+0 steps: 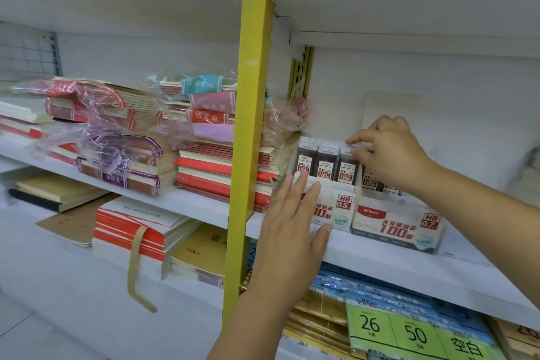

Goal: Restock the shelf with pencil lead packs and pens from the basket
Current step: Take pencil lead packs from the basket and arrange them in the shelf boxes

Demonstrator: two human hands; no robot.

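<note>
**A:** Why is your left hand (292, 222) flat on that box?

**B:** My fingers are straight and pressing the front of the 0.5 box (336, 210), so it shouldn't slide on the shelf (380, 260) as I load it.

**A:** And your right hand (391, 152)?

**B:** My thumb and forefinger are pinched on the top tab of a lead pack (346, 168). It's in row 3 of that box, beside 2 filled rows. Gripping the tab should steer it in upright.

**A:** The 0.7 box (394, 228)?

**B:** It's just beside, on the right, with packs in it too. The basket and pens are out of view.
</note>
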